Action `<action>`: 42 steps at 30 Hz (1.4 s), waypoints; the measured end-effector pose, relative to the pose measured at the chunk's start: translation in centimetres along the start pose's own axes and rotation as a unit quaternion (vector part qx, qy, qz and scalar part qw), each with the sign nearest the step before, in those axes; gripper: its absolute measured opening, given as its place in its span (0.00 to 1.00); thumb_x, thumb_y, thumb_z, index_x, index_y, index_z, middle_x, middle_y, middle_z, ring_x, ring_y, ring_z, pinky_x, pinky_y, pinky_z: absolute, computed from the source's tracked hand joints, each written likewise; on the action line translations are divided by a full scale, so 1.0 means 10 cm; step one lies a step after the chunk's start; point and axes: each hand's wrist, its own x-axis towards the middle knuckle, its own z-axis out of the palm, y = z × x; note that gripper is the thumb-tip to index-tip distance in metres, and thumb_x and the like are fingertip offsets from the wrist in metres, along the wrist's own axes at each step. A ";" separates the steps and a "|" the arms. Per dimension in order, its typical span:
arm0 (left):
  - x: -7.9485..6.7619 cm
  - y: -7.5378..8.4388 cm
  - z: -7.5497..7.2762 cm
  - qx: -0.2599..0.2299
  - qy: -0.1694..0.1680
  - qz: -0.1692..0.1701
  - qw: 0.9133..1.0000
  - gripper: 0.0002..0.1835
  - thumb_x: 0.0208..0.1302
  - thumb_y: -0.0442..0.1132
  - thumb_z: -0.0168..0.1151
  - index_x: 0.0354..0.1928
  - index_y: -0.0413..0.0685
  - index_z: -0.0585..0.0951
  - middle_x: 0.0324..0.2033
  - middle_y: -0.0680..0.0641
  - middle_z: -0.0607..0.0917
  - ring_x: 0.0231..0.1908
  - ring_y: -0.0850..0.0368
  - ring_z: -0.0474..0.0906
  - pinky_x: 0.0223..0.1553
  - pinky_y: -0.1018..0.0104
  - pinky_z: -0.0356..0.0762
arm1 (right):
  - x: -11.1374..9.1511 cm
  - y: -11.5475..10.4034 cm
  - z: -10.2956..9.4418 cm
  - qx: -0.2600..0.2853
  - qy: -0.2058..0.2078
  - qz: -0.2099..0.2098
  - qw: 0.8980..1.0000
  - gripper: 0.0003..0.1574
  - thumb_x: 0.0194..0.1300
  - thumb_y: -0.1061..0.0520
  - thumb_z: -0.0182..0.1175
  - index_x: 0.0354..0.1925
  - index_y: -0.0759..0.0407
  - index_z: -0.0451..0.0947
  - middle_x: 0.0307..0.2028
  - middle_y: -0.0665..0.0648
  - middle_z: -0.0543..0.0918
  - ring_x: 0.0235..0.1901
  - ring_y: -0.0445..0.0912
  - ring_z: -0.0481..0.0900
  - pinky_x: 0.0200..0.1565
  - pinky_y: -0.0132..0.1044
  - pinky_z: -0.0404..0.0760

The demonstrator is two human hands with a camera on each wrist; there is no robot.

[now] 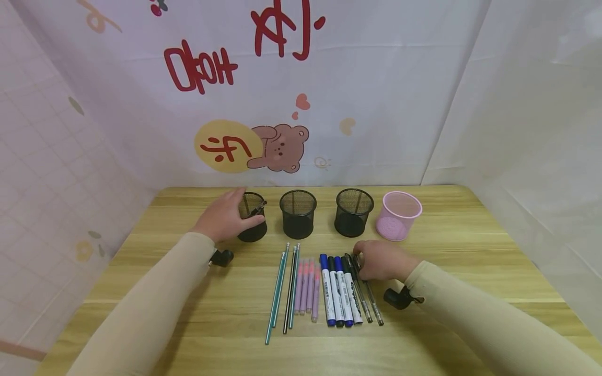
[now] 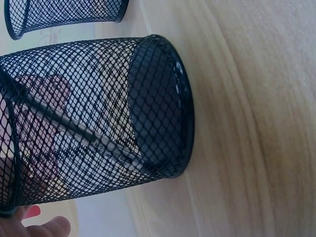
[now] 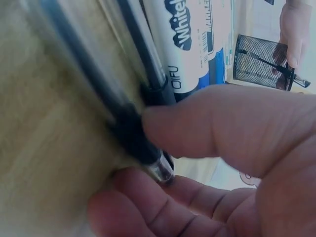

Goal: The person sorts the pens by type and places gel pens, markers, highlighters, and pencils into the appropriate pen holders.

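My left hand (image 1: pixel 229 216) holds the leftmost black mesh pen holder (image 1: pixel 252 233), thumb at the front and fingers behind its rim. A single black pen (image 2: pixel 81 129) leans inside that holder, its top above the rim. On the right, my right hand (image 1: pixel 383 260) pinches the capped end of a clear-barrelled black pen (image 3: pixel 131 131) between thumb and fingers. A second such pen (image 3: pixel 143 47) lies just beside it, next to the whiteboard markers (image 1: pixel 339 297) with blue and black caps.
Two more black mesh holders (image 1: pixel 298 224) (image 1: pixel 350 223) and a pink one (image 1: pixel 394 227) stand along the table's back. Pink highlighters (image 1: pixel 308 292) and several teal and black pencils (image 1: pixel 277 292) lie left of the markers. Behind the table (image 1: pixel 226 334) hangs a printed cloth (image 1: pixel 376 78).
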 end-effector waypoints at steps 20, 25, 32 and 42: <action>0.00 0.00 0.02 0.002 0.002 -0.004 1.000 0.64 0.61 0.82 0.55 0.84 0.42 0.54 0.81 0.36 0.60 0.80 0.35 0.59 0.78 0.36 0.60 | 0.02 -0.04 0.02 0.016 -0.001 0.022 1.000 0.32 0.48 0.64 0.72 0.55 0.65 0.79 0.32 0.53 0.82 0.31 0.47 0.78 0.37 0.42 0.81; 0.00 0.00 0.02 0.002 0.004 -0.004 1.000 0.62 0.62 0.80 0.56 0.83 0.41 0.55 0.81 0.36 0.61 0.79 0.34 0.59 0.78 0.35 0.60 | 0.03 -0.03 0.03 0.008 -0.001 0.022 1.000 0.32 0.49 0.63 0.72 0.54 0.64 0.78 0.32 0.53 0.81 0.30 0.47 0.77 0.36 0.41 0.80; 0.00 0.00 0.02 0.000 0.002 -0.007 1.000 0.61 0.63 0.79 0.58 0.83 0.42 0.54 0.81 0.36 0.61 0.79 0.34 0.60 0.77 0.35 0.61 | 0.02 -0.01 0.04 0.008 0.004 0.017 1.000 0.32 0.49 0.64 0.70 0.55 0.62 0.77 0.31 0.53 0.80 0.29 0.47 0.77 0.33 0.39 0.77; 0.00 0.00 0.02 0.001 -0.002 -0.008 1.000 0.63 0.62 0.81 0.56 0.84 0.43 0.54 0.81 0.36 0.60 0.80 0.35 0.59 0.78 0.35 0.60 | -0.01 -0.01 0.01 0.042 0.015 0.026 0.999 0.34 0.48 0.65 0.69 0.57 0.60 0.76 0.26 0.52 0.80 0.24 0.45 0.76 0.26 0.36 0.73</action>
